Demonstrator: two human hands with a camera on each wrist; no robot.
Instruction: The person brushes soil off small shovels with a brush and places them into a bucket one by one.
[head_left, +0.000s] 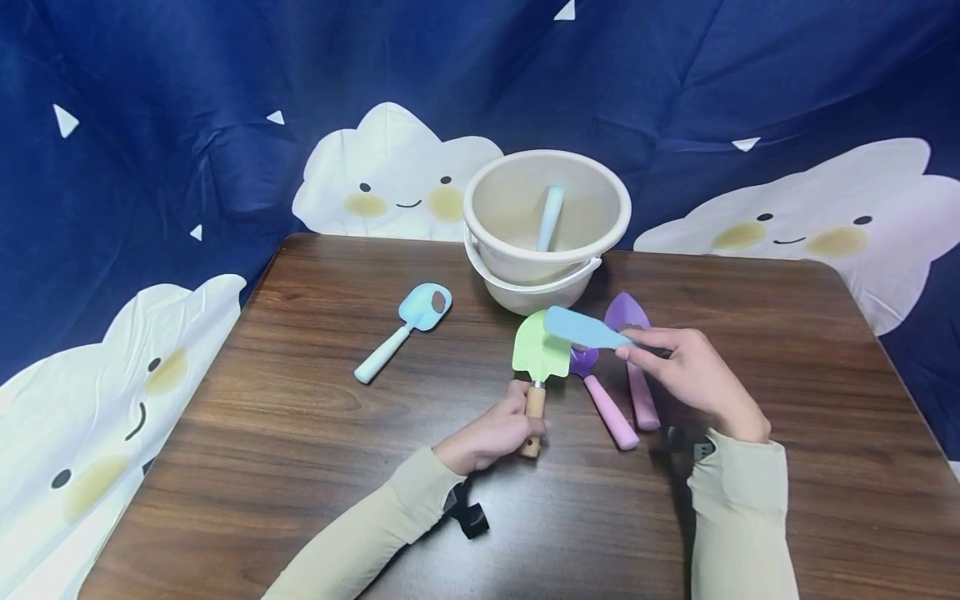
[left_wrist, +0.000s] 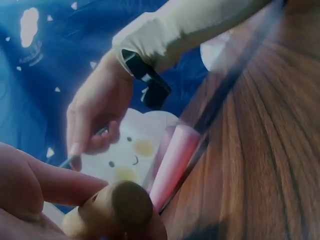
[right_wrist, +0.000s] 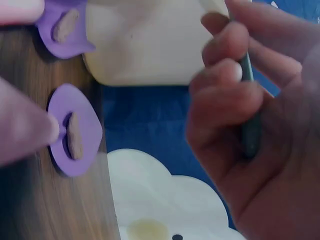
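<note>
My left hand [head_left: 491, 429] grips the wooden handle [left_wrist: 112, 212] of a small green shovel [head_left: 536, 350], blade pointing away from me. In my right hand [head_left: 690, 375] I hold a light-blue flat-bladed tool [head_left: 581, 327] by its slim end. Its blade overlaps the green shovel's blade in the head view. The right wrist view shows the fingers curled round its thin, dark-looking grip [right_wrist: 251, 127]. Two purple trowels with pink handles lie beside and below the right hand: one shorter [head_left: 613, 417], the other with a pointed blade [head_left: 624, 310].
A white bucket [head_left: 495, 250] stands at the table's back edge, with a pale-blue handle [head_left: 551, 218] sticking up inside. A light-blue shovel [head_left: 426, 307] with a hole in its blade lies left on the wooden table [head_left: 300, 433]. Behind hangs a blue cloud-print curtain [head_left: 225, 67].
</note>
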